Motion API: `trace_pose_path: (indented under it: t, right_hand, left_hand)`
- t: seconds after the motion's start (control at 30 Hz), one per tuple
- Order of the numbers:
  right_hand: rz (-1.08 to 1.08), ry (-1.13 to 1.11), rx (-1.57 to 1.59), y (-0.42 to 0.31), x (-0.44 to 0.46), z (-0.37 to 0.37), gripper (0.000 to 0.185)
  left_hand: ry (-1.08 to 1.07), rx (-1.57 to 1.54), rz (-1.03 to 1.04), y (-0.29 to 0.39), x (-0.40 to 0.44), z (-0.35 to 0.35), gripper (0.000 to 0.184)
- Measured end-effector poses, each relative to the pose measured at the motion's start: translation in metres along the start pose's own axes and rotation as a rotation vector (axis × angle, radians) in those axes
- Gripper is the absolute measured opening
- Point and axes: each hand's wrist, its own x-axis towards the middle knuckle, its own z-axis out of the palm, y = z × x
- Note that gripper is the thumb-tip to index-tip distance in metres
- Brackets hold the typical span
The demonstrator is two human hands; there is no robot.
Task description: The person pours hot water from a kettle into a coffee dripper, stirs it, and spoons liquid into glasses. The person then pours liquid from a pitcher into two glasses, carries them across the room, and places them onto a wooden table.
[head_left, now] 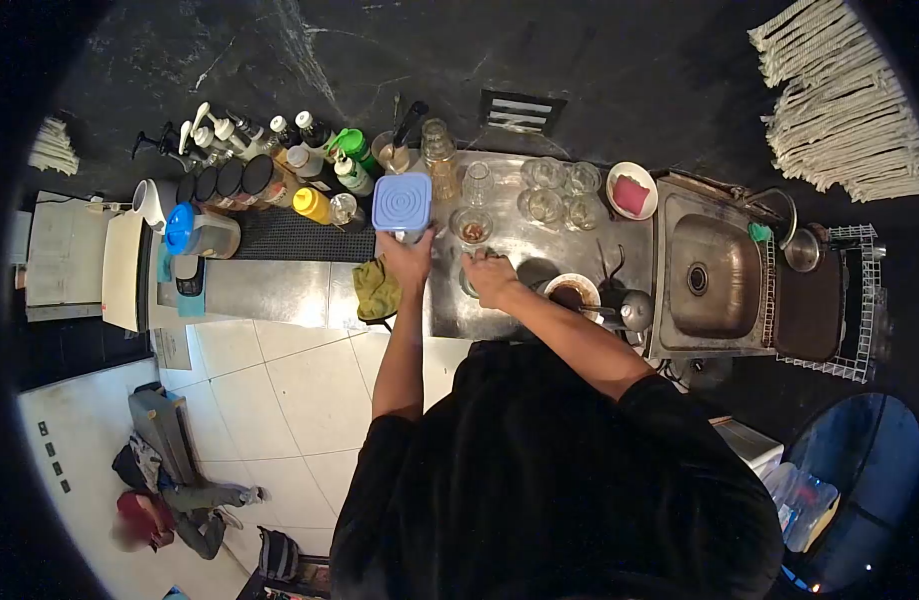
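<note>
My left hand [408, 258] is closed around the near side of a clear plastic container [410, 237] with a square blue lid [402, 202]. My right hand [493, 279] has its fingers bent together at the near side of a glass [473, 229] with brown bits in it; its fingertips are partly hidden. Under that hand a greenish round rim just shows. Close by on the steel counter stand an upturned clear glass [479, 185] and a stack of glasses [439, 155]. A white bowl [574, 293] with dark contents sits right of my right forearm.
Several glasses [563, 195] and a bowl with a pink cloth [632, 192] stand before the sink [717, 277]. Bottles [313, 206] and jars line the left. A green cloth [377, 291] hangs at the counter edge. Another person [150, 520] sits at lower left.
</note>
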Motion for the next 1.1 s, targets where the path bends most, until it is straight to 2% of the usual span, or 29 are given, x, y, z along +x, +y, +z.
trace_pose_path:
  t: [0.07,0.13,0.37,0.43,0.5,0.57,0.6,0.63,0.67,0.7,0.77,0.8,0.83,0.9,0.93,0.97,1.03,1.07,1.1]
  right_hand:
    - [-0.004,0.01,0.011,0.0,0.0,0.003,0.07]
    - [0.006,0.059,-0.023,-0.002,-0.002,0.001,0.054]
    - [0.04,0.081,-0.017,0.003,0.006,0.014,0.052]
    - [0.017,0.106,0.054,0.006,0.011,0.017,0.071]
    - [0.026,0.064,0.083,0.006,0.004,0.008,0.073]
    - [0.047,0.023,0.116,0.007,-0.01,-0.007,0.076]
    - [0.015,0.068,0.158,0.011,-0.017,-0.01,0.079]
    - [-0.016,0.111,0.203,0.011,-0.03,-0.023,0.082]
    - [-0.008,0.068,0.315,0.017,-0.047,-0.038,0.075]
    - [-0.011,0.162,0.359,0.025,-0.067,-0.046,0.066]
    - [-0.118,0.398,0.495,0.054,-0.106,-0.055,0.055]
    - [-0.134,0.584,0.535,0.069,-0.122,-0.046,0.05]
    - [-0.061,0.585,0.558,0.079,-0.148,-0.057,0.048]
    - [0.111,0.625,0.585,0.097,-0.19,-0.054,0.04]
    - [0.188,0.625,0.616,0.105,-0.203,-0.048,0.039]
    - [0.196,0.62,0.617,0.109,-0.217,-0.043,0.039]
    - [0.314,0.598,0.767,0.103,-0.244,-0.045,0.035]
    - [0.346,0.624,0.769,0.102,-0.249,-0.036,0.035]
    - [0.349,0.627,0.774,0.099,-0.253,-0.029,0.035]
  left_hand:
    - [-0.027,-0.025,0.022,-0.002,0.012,0.007,0.09]
    - [-0.001,-0.021,0.045,-0.017,0.024,0.013,0.09]
    - [-0.015,-0.036,0.077,-0.012,0.041,0.01,0.092]
    - [-0.02,-0.14,0.062,-0.018,0.042,0.01,0.096]
    - [0.006,-0.076,0.034,-0.012,0.034,0.009,0.1]
    - [0.053,0.147,-0.184,0.014,0.017,0.002,0.103]
    - [0.082,0.237,-0.128,0.008,0.004,0.0,0.094]
    - [0.068,0.237,-0.134,-0.002,-0.015,-0.002,0.094]
    - [0.039,0.145,-0.138,-0.012,-0.034,-0.006,0.086]
    - [0.013,0.052,-0.141,-0.018,-0.051,-0.013,0.078]
    - [-0.116,0.079,-0.137,-0.019,-0.094,-0.027,0.067]
    - [-0.148,0.101,-0.111,-0.019,-0.113,-0.029,0.067]
    - [-0.254,0.005,-0.241,0.003,-0.124,-0.033,0.07]
    - [-0.352,0.051,-0.21,0.001,-0.14,-0.03,0.073]
    - [-0.4,-0.07,-0.244,0.012,-0.142,-0.029,0.082]
    - [-0.406,-0.071,-0.25,0.019,-0.142,-0.027,0.082]
    - [-0.472,0.285,-0.142,0.025,-0.135,-0.019,0.095]
    - [-0.462,0.261,-0.062,0.014,-0.135,-0.015,0.103]
    - [-0.467,0.264,-0.059,0.017,-0.132,-0.011,0.103]
